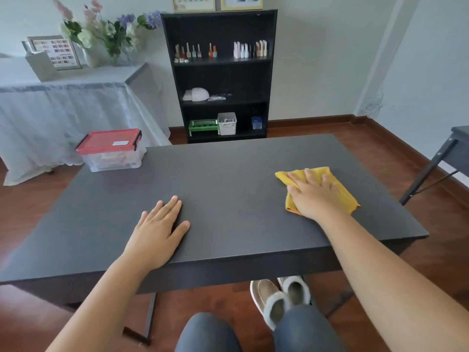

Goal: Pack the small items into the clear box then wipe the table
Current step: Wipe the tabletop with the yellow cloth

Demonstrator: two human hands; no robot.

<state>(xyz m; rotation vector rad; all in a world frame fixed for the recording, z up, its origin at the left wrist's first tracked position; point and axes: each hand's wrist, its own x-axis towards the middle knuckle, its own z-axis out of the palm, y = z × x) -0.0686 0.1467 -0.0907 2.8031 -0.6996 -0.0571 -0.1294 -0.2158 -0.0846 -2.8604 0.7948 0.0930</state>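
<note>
The clear box [113, 158] stands at the far left corner of the dark table [228, 189], its red lid [109, 141] clipped on, with small items dimly visible inside. A yellow cloth [342, 191] lies flat on the right side of the table. My right hand [314, 194] presses down on the cloth with fingers spread. My left hand [158, 229] rests palm down on the bare tabletop near the front edge, holding nothing.
A black shelf unit [220, 74] with nail polish bottles, a white lamp and small bins stands behind the table. A draped side table [63, 97] with flowers is at the far left. Another table's leg [429, 171] is at the right. Slippers [279, 298] lie underneath.
</note>
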